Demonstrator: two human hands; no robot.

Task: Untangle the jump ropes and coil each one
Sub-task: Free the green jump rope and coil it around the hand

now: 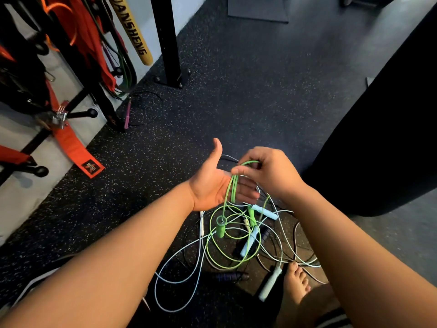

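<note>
While our right hand pinches the lime-green jump rope | loops hang over our flat open left hand | handle dangling

I log a black rubber floor flecked with pale specks. A black steel post stands at upper left, its base plate bolted down. Left of it, a yellow stick with black lettering shows against the white wall. An orange strap with a metal buckle hangs from a black rack, and green bands hang nearby. A grey mat lies at top. A large black rounded body fills the right edge.
</note>
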